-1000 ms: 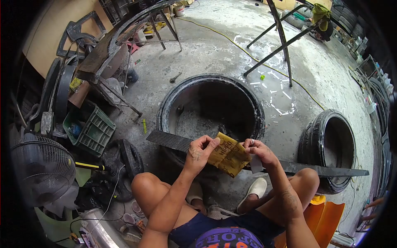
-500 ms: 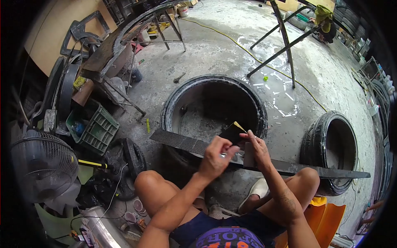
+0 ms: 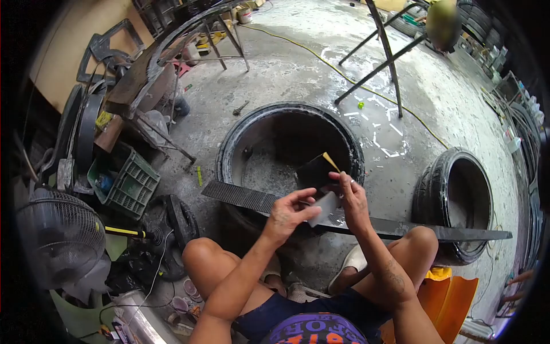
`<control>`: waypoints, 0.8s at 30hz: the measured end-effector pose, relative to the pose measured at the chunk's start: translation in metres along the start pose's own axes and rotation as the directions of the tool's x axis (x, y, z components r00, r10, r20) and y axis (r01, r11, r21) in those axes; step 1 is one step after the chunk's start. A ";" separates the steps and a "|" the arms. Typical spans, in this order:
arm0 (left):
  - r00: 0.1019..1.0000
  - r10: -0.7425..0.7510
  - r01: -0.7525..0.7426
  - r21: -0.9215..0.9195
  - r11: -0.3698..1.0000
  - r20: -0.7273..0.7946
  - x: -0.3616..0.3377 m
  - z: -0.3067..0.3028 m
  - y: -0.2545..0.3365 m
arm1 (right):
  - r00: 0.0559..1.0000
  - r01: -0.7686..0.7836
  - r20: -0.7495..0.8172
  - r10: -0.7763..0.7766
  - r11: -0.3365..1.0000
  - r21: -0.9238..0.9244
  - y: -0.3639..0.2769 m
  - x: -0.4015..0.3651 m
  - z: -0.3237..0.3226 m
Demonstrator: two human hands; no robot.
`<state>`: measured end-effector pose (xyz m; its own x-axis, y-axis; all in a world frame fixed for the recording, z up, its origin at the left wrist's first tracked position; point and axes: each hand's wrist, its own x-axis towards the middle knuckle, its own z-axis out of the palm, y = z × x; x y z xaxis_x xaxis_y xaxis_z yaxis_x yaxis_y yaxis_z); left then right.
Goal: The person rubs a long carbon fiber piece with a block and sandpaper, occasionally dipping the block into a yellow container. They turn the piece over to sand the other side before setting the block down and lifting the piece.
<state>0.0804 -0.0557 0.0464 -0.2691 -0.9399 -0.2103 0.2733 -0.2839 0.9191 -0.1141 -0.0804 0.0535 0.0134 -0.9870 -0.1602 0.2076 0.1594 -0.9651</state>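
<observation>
In my right hand [image 3: 354, 200], a dark sheet of sandpaper [image 3: 312, 174] is pinched by its corner, its yellowish back showing along a folded edge. My left hand [image 3: 286, 213] has its thumb and fingers at the left edge of a pale grey, flat rectangular block [image 3: 326, 207], which is tilted between my two hands. Below them a long black strip with a woven, carbon-like pattern [image 3: 235, 196] lies across a tyre [image 3: 220, 163] on the floor. The strip's right end [image 3: 458, 233] reaches over a second tyre [image 3: 444, 166].
A green crate [image 3: 133, 180], a fan [image 3: 60, 235] and a black steering wheel [image 3: 177, 221] are at left. Metal stands [image 3: 395, 74] rise at the far right, with a yellow cable [image 3: 395, 102] along the floor. An orange panel [image 3: 458, 304] is beside my right leg.
The grey block has shifted left from beside my right hand to my left hand's fingertips and tilted. The sandpaper has come up and more of its dark face shows.
</observation>
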 end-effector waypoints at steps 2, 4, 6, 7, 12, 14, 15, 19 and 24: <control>1.000 -0.005 0.005 -0.157 0.988 -0.003 -0.005 -0.007 0.006 | 0.994 0.056 -0.095 -0.052 0.997 0.045 -0.005 0.005 -0.007; 1.000 -0.023 0.023 -0.217 0.976 -0.001 -0.007 -0.023 0.010 | 0.980 0.138 -0.130 -0.148 0.987 -0.087 -0.009 0.010 -0.019; 0.994 -0.105 0.101 -0.426 0.899 0.013 -0.007 -0.043 0.009 | 0.975 0.163 -0.131 -0.182 0.977 -0.139 -0.011 0.012 -0.030; 0.994 -0.108 0.103 -0.421 0.901 0.014 -0.007 -0.043 0.010 | 0.979 0.169 -0.101 -0.177 0.982 -0.079 -0.014 0.012 -0.031; 0.987 -0.137 0.073 -0.521 0.850 -0.087 -0.012 -0.039 0.029 | 0.993 0.061 0.089 -0.074 0.988 0.144 -0.023 0.004 -0.029; 0.983 -0.140 0.073 -0.454 0.888 -0.117 -0.010 -0.039 0.029 | 0.990 0.003 0.142 -0.018 0.994 0.106 -0.021 0.007 -0.035; 0.990 -0.071 0.022 -0.367 0.930 -0.122 -0.007 -0.037 0.026 | 0.982 -0.052 0.184 0.040 0.997 0.063 -0.020 0.008 -0.037; 0.998 -0.058 0.054 -0.169 0.984 -0.018 -0.002 -0.032 0.010 | 0.966 0.014 0.258 0.008 0.997 -0.081 -0.024 0.002 -0.025; 0.996 0.002 0.035 -0.426 0.904 0.086 -0.012 0.005 0.004 | 0.969 0.071 0.243 -0.032 0.986 -0.150 -0.005 0.000 -0.012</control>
<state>0.0804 -0.0449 0.0544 -0.3469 -0.9206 -0.1793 0.6312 -0.3705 0.6814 -0.1267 -0.0811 0.0559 0.2440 -0.9670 -0.0737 0.0587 0.0906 -0.9942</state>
